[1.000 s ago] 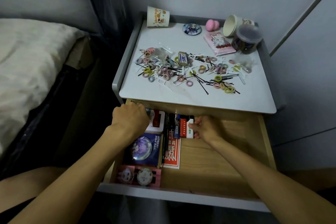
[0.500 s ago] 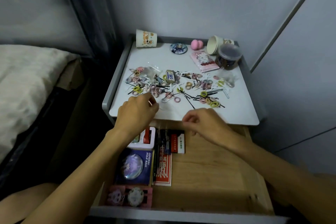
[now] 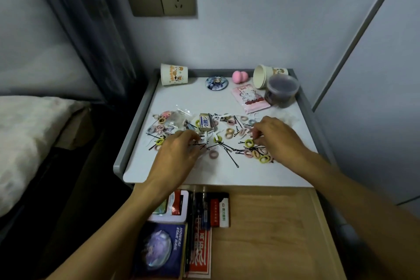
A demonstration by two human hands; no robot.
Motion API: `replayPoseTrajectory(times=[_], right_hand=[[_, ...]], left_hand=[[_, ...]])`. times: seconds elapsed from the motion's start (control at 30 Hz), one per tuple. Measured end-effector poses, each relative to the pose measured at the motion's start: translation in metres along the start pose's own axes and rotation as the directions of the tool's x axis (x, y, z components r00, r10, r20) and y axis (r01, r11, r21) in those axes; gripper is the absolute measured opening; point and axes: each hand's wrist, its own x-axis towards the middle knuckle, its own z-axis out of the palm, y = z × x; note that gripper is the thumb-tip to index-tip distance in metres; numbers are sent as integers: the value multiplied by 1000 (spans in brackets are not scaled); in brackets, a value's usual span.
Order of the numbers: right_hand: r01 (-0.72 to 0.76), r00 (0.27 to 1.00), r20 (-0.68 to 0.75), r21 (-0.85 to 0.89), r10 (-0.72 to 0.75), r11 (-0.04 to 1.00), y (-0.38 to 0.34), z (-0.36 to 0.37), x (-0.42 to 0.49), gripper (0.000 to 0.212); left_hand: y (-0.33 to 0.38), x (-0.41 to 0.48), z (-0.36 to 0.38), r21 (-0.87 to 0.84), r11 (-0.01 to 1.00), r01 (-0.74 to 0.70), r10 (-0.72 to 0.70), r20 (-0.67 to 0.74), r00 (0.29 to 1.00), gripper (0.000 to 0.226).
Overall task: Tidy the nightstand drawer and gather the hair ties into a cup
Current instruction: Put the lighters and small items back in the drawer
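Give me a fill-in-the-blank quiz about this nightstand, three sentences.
1. The left paper cup lies on its ____.
2. The drawer under the nightstand top is ____.
3. The bobby pins among the hair ties are coloured ____.
Missing: side; open; black.

Bare forearms; bare left hand (image 3: 179,153), right hand (image 3: 277,137)

The one head-worn camera is looking forward and down, sitting close above the worktop (image 3: 193,98) and open drawer (image 3: 272,223), facing the wall (image 3: 250,18).
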Motion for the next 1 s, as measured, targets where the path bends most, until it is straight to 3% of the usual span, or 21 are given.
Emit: replayPoseTrajectory(times=[0.17,0.23,0.3,0.37,0.4,0.5,0.57,0.67,0.77,0.9,1.0], right_hand=[[61,998,-11,-28,-61,998,7,-10,2,8],[-43,994,-88,161,58,986,15,-23,3,3],[-175,962,-98,502,256,847,21,-36,5,13],[-176,929,-151,623,338,763,31,-43,8,15],[-173,927,-165,607,336,775,33,-44,8,13],[-217,950,-162,277,269,936,44,-38,5,14],[-240,964,-85,122,251,963,49,-31,4,23],[-231,973,30,94,229,968,38,-25,4,33],[-124,992,29,107,121,987,16,-18,2,43],[-90,996,12,74,90,993,1,-5,2,38],[-132,991,-27,32,133,991,2,-1,3,31]], left_hand=[[17,27,12,24,998,-52,52,23,998,24],[21,34,19,50,997,-62,60,38,997,26],[26,38,27,69,995,-68,63,63,996,28],[31,42,34,109,991,-82,73,81,994,31],[32,44,37,159,984,-78,64,89,994,36],[27,52,47,318,948,-26,-25,153,988,55],[19,54,50,380,925,-5,-81,208,975,60],[8,52,47,426,903,-66,-51,256,965,60],[-1,53,37,440,882,-173,27,317,948,64],[-7,53,24,261,957,-127,106,90,990,27],[-9,55,19,81,995,-54,58,-39,998,17]])
